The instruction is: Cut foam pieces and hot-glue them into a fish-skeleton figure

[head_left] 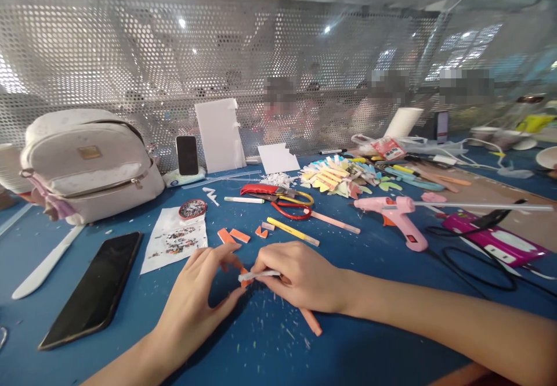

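My left hand (191,293) pinches a small orange piece (244,282) between thumb and fingers. My right hand (296,273) grips a slim whitish stick (267,274), its tip against the orange piece; the kind of stick is unclear. From beneath my right hand an orange rod (311,322) sticks out, its other end hidden. Just beyond the hands lie flat orange pieces (239,235), a small notched orange piece (261,232) and a yellow marker (293,231). Tiny pale scraps are scattered on the blue tabletop (243,351).
Left are a black phone (93,287), white plastic knife (47,263), patterned paper (174,241) and pale backpack (91,165). Red-handled scissors (291,209) and a pile of paper cutouts (339,176) lie beyond. A pink glue gun (398,215) and corded magenta power strip (491,238) lie right.
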`<action>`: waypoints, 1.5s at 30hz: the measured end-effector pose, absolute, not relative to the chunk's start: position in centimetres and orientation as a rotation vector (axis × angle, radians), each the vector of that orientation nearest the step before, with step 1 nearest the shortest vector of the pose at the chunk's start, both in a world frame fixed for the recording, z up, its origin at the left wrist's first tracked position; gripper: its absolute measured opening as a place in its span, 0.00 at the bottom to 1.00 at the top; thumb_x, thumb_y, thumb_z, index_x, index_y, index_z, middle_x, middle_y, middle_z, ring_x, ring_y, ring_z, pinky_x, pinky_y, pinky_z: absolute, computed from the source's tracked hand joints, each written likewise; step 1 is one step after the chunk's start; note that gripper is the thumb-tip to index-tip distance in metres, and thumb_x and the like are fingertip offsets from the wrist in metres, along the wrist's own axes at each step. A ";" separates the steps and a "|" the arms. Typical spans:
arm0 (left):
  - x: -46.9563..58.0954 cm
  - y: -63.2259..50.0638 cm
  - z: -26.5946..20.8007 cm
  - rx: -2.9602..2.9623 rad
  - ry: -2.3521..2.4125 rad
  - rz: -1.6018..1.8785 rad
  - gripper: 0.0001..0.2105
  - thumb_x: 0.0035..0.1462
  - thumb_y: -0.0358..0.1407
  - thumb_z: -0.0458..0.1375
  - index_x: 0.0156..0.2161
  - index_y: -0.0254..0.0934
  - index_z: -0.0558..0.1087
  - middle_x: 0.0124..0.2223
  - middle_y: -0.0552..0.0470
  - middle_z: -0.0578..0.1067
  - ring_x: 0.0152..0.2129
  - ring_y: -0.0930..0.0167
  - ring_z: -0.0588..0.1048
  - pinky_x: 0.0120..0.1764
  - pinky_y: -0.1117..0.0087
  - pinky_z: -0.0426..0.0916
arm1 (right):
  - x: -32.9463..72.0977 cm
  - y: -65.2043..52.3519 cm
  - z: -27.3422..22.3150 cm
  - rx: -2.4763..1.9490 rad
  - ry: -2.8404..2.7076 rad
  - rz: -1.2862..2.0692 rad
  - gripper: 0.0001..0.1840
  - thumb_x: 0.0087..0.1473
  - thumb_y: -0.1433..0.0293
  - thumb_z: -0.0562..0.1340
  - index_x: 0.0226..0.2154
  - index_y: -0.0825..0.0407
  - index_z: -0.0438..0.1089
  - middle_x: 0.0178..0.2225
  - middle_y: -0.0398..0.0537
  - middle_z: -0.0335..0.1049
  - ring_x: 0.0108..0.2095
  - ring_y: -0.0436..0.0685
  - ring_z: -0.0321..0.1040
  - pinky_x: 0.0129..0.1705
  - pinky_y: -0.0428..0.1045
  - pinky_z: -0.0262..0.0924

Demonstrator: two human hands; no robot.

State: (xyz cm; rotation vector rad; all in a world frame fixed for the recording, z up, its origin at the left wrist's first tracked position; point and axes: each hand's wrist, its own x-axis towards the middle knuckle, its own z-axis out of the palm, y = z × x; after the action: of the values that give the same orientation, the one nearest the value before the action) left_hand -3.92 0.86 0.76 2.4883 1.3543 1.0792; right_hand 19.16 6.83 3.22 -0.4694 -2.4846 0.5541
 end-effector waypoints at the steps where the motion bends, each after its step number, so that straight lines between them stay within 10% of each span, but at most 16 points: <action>1: -3.9 0.9 0.8 2.491 1.352 1.083 0.20 0.65 0.33 0.58 0.58 0.45 0.59 0.41 0.55 0.78 0.35 0.67 0.74 0.44 0.63 0.68 | 19.2 6.8 3.2 -0.470 -2.490 0.550 0.06 0.64 0.75 0.58 0.38 0.52 0.70 0.30 0.45 0.75 0.27 0.51 0.68 0.30 0.46 0.60; 45: -3.8 1.1 0.5 2.439 1.377 1.079 0.20 0.62 0.31 0.61 0.55 0.46 0.62 0.42 0.57 0.77 0.37 0.68 0.74 0.45 0.64 0.68 | 19.2 6.7 3.3 -0.485 -2.432 0.562 0.04 0.61 0.75 0.60 0.36 0.51 0.70 0.28 0.41 0.74 0.23 0.49 0.64 0.27 0.45 0.59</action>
State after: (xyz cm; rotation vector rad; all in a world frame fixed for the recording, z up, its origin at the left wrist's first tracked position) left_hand -3.85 1.12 0.55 2.4389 1.3772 1.0790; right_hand 19.16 6.73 3.29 -0.4855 -2.4318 0.5620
